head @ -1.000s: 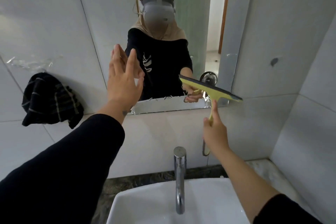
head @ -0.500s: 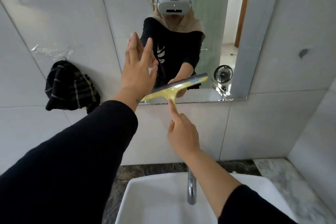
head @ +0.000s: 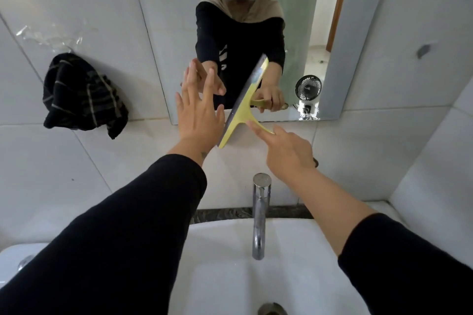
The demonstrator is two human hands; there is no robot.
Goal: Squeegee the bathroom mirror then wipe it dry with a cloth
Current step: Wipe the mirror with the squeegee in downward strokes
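My right hand (head: 286, 151) grips the handle of a yellow squeegee (head: 243, 107), index finger stretched along it. Its blade stands almost upright, tilted right at the top, across the lower edge of the wall mirror (head: 289, 33). My left hand (head: 199, 115) is raised flat with fingers spread, just left of the blade, over the mirror's bottom left corner. Whether the palm touches the glass I cannot tell. A dark striped cloth (head: 82, 94) hangs on the tiled wall left of the mirror.
A white basin (head: 294, 268) with a chrome tap (head: 259, 215) sits below my arms. The mirror reflects a small fan (head: 307, 89) and a doorway. White tiled walls close in on the left and right.
The squeegee swept left along the mirror's lower edge and its blade turned from near level to almost upright. My left hand stayed raised by the mirror. The view dropped toward the basin.
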